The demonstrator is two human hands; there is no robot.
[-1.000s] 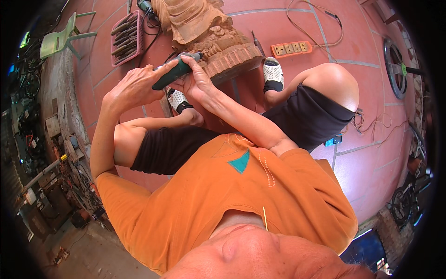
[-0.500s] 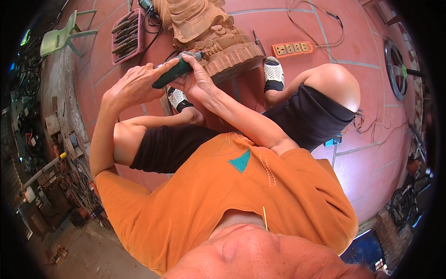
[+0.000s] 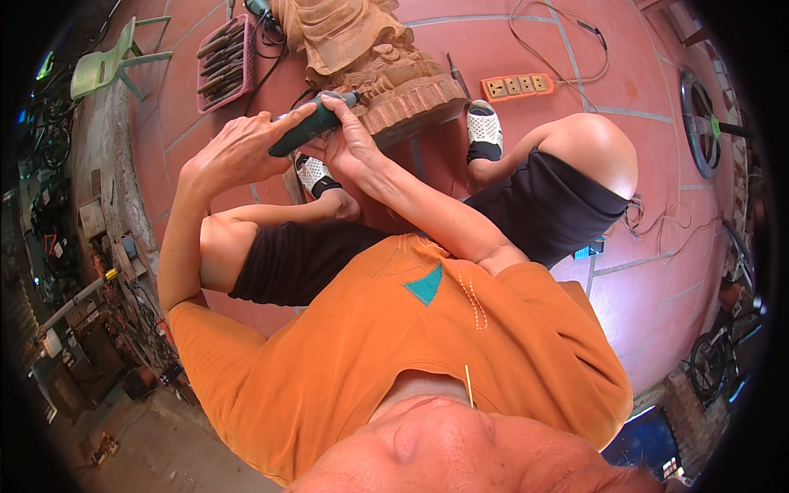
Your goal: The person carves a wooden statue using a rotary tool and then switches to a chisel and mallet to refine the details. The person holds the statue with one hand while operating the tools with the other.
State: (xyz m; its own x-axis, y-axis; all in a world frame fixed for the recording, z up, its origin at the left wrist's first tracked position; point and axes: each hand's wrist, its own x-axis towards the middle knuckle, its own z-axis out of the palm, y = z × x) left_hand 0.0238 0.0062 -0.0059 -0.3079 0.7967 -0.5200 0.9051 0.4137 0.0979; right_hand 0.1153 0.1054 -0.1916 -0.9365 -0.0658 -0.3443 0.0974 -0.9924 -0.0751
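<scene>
Beside the carved brown wooden statue, left hand and right hand close around a dark-green rounded handheld tool; tip contact cannot be confirmed. Brace steadily; apply light, even pressure.

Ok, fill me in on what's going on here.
The person's left hand and right hand hold a green handheld tool, its nose close to a brown carved figure; whether it touches is unclear. A pink basket with slim tools sits to the left, an orange power strip to the right.
</scene>
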